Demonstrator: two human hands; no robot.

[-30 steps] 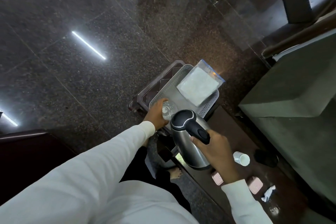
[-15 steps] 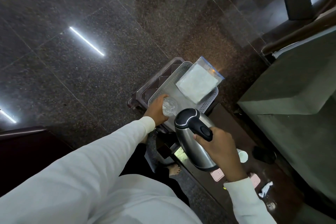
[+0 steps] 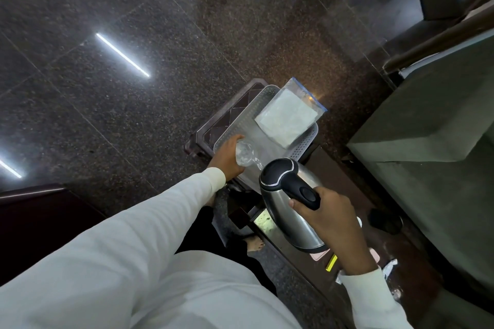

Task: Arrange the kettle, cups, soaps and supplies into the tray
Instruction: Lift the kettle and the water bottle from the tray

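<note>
**Kettle in one hand, clear glass in the other, over the tray**

The right hand [image 3: 330, 218] wraps its fingers tightly round the black handle of the steel kettle [image 3: 287, 205], which is held tilted above the near end of the dark table [image 3: 347, 184]. The left hand [image 3: 227, 159] reaches farther out, its fingers closed round a clear glass [image 3: 245, 156] held on its side at the near-left corner of the pale perforated tray [image 3: 304, 145]. The tray sits at the far end, on a darker brown tray [image 3: 211, 132] that shows along its left side. A clear bag with a white folded item [image 3: 287, 117] lies in the tray's far part, its top edge past the rim. Near the right wrist, on the table, lie a pink soap [image 3: 318, 255], a yellow sachet [image 3: 332, 263] and a crumpled white wrapper [image 3: 389, 268].
</note>
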